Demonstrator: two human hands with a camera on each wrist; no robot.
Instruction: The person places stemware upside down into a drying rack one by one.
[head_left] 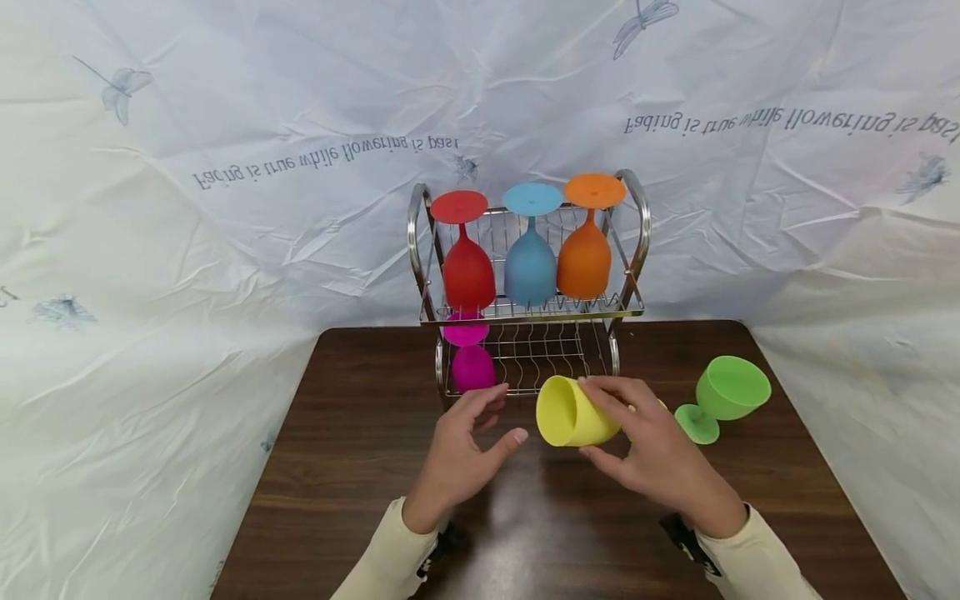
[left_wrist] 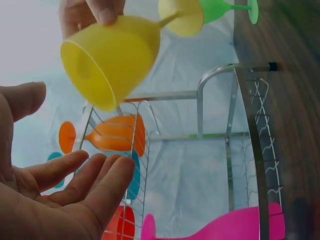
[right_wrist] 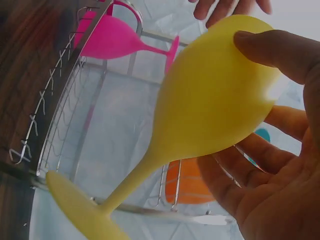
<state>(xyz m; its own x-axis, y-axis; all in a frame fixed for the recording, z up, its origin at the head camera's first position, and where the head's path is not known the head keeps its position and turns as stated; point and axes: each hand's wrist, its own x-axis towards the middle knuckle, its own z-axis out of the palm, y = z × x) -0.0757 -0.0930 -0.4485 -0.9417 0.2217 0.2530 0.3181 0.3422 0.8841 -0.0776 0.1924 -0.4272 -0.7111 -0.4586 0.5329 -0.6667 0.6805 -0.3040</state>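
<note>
My right hand (head_left: 648, 442) grips a yellow goblet (head_left: 576, 414) by its bowl, thumb on one side and fingers on the other. The goblet is tilted on its side above the table, its mouth turned toward the left hand; in the right wrist view its stem and foot (right_wrist: 82, 207) point down and left. My left hand (head_left: 468, 450) is apart from the goblet, fingers loosely bent with nothing between them. Behind both hands stands a two-tier metal rack (head_left: 525, 317). Upside down on its upper tier are a red goblet (head_left: 468, 271), a blue goblet (head_left: 530, 262) and an orange goblet (head_left: 585, 258).
A magenta goblet (head_left: 472, 367) stands upside down at the left of the rack's lower tier. To the right, a green goblet (head_left: 731, 389) is on the dark wooden table (head_left: 360, 400). White printed sheeting (head_left: 300, 225) hangs behind and at the sides.
</note>
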